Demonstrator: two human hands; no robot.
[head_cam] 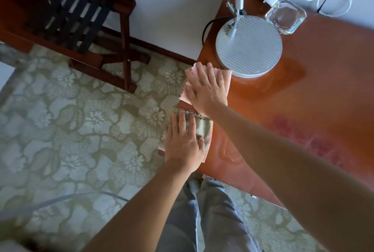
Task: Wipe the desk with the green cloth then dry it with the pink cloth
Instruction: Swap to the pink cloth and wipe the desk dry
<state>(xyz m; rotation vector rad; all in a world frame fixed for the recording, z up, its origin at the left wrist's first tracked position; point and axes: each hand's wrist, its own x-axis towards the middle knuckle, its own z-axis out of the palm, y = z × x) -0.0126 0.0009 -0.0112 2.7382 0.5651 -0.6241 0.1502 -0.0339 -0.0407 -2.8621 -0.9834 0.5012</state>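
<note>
A reddish-brown wooden desk point(293, 98) fills the right side of the head view. Along its left edge lie two cloths. The pink cloth point(227, 78) is the farther one, close to a lamp base, and my right hand point(206, 88) lies flat on it with fingers spread. The green cloth point(203, 125), pale and striped, sits nearer to me, and my left hand point(184, 142) rests flat on it with straight fingers. Both cloths reach the desk's left edge, and each is mostly covered by a hand.
A round white lamp base point(249, 46) with a metal pole stands just beyond the pink cloth. A glass ashtray point(285, 16) sits at the back. A folding wooden luggage rack point(81, 25) stands on the patterned carpet to the left. My grey trousers show below.
</note>
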